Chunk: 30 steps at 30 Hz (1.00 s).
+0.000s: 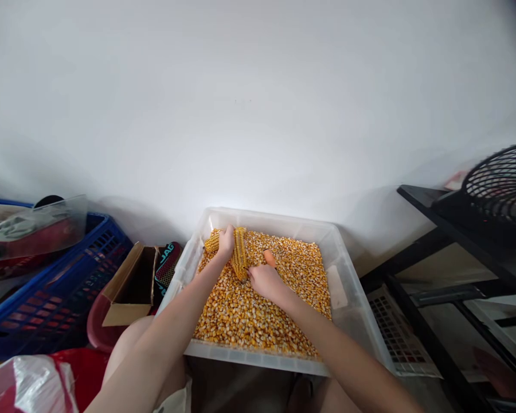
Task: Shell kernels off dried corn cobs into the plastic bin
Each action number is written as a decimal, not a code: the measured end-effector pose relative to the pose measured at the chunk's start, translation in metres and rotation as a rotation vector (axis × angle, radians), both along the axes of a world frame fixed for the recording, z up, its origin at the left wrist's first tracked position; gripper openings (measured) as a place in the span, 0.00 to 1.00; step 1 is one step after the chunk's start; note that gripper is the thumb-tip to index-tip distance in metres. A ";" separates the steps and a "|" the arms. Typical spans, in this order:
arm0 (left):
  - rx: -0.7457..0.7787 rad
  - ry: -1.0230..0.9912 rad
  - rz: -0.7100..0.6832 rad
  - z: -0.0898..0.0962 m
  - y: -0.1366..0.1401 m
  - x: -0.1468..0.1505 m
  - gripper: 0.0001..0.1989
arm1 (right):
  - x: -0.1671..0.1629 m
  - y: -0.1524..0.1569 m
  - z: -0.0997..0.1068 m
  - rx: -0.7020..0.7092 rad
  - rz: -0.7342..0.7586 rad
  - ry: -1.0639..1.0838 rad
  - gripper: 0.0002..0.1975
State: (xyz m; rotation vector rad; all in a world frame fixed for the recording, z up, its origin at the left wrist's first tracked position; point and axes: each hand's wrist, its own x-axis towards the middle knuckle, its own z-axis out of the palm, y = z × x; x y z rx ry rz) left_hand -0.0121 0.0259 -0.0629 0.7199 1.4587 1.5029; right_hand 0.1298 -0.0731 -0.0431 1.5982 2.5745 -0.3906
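My left hand (pixel 226 243) is closed around an ear of corn (pixel 239 255), which stands tilted over a bed of loose kernels (pixel 241 312). My right hand (pixel 265 281) is closed on a tool with an orange handle (pixel 269 258). The handle's end sticks out behind the fist, and a small dark tip shows beside the lower part of the ear. Most of the tool is hidden by the fingers, so its kind cannot be made out. A second ear of corn (pixel 212 243) lies on the kernels left of my left hand. A translucent plastic bin (pixel 352 292) holds all the kernels.
On the left are a blue plastic basket (pixel 47 310) with things in it, an open cardboard box (pixel 131 312) and a pinkish-red basin (pixel 95 321). A black fan (pixel 501 183) sits on a dark metal frame (pixel 425 212) at right. Behind the bin rises a white wall (pixel 258 115).
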 end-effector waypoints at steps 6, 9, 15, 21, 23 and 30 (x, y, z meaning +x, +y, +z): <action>0.025 0.089 -0.038 0.005 -0.003 0.002 0.08 | 0.003 0.002 -0.002 -0.009 0.023 0.001 0.16; 0.009 0.089 -0.028 0.005 -0.004 0.001 0.08 | 0.002 0.002 -0.004 -0.008 0.029 0.008 0.16; 0.035 0.156 -0.040 0.009 -0.008 0.008 0.10 | 0.002 0.006 -0.003 -0.024 0.091 0.009 0.15; 0.195 0.379 -0.231 0.016 -0.019 0.027 0.14 | 0.013 0.010 0.006 -0.091 0.123 0.066 0.15; 0.281 0.488 -0.312 0.020 -0.026 0.034 0.14 | 0.017 0.011 0.008 -0.116 0.139 0.066 0.14; 0.411 0.791 -0.627 0.036 -0.051 0.055 0.14 | 0.024 0.010 0.016 -0.213 0.170 0.001 0.13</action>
